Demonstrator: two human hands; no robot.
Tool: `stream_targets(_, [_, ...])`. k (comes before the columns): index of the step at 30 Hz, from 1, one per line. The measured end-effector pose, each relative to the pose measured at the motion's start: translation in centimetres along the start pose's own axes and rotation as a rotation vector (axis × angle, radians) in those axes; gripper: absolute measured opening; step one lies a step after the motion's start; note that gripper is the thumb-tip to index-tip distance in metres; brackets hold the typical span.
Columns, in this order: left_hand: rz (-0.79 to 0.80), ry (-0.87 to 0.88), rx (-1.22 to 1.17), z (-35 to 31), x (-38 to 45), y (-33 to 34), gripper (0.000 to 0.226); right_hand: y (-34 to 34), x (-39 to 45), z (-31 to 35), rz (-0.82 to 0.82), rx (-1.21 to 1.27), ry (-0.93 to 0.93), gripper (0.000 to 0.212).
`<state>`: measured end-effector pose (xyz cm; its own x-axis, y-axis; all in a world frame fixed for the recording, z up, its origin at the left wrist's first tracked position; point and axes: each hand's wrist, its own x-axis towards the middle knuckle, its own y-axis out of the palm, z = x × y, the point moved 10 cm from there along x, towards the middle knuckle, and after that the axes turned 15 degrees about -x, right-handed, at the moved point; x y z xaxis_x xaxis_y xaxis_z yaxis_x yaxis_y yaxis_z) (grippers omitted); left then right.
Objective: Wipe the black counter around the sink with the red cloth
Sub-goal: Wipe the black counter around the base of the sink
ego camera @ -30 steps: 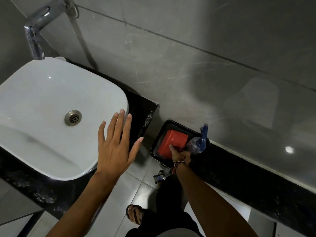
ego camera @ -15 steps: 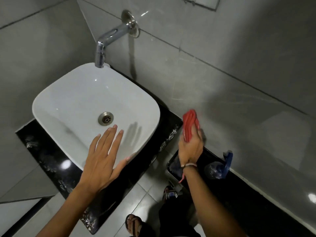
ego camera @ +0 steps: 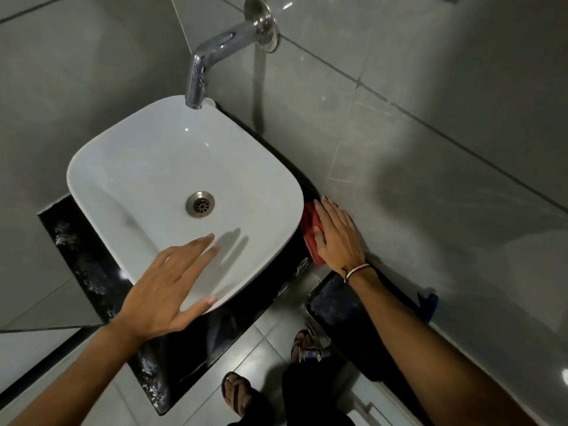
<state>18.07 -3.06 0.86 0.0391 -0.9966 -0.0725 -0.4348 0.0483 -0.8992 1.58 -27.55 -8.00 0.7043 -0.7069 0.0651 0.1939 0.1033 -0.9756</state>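
A white vessel sink (ego camera: 159,167) stands on the black speckled counter (ego camera: 83,265). My right hand (ego camera: 338,235) lies flat on the red cloth (ego camera: 310,232), pressing it onto the narrow strip of counter between the sink's right side and the tiled wall. Most of the cloth is hidden under the palm. My left hand (ego camera: 172,284) hovers with fingers spread over the sink's near rim and holds nothing.
A chrome tap (ego camera: 212,56) juts from the grey tiled wall over the basin. A black tray (ego camera: 332,305) sits on a lower ledge to the right, beside something blue (ego camera: 428,305). My sandalled feet (ego camera: 236,392) stand on grey floor tiles below.
My right hand took the red cloth out of the black tray, lifted it and laid it flat on the counter right of the sink. The view swung left toward the sink.
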Motion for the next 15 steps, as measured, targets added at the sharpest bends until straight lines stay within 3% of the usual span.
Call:
stream_targets(3, [0.042,0.059,0.036,0.2,0.1,0.7,0.079,1.6,0.5,-0.3,0.018,0.011,-0.036,0.062])
stream_targets(8, [-0.012,0.08,0.08,-0.2,0.2,0.3,0.077,1.9,-0.6,0.5,-0.114,0.066,0.062,0.06])
stream_targets(15, [-0.066,0.086,0.085,-0.7,-0.2,0.3,0.076,5.1,-10.6,11.3,-0.173,0.209,0.087,0.066])
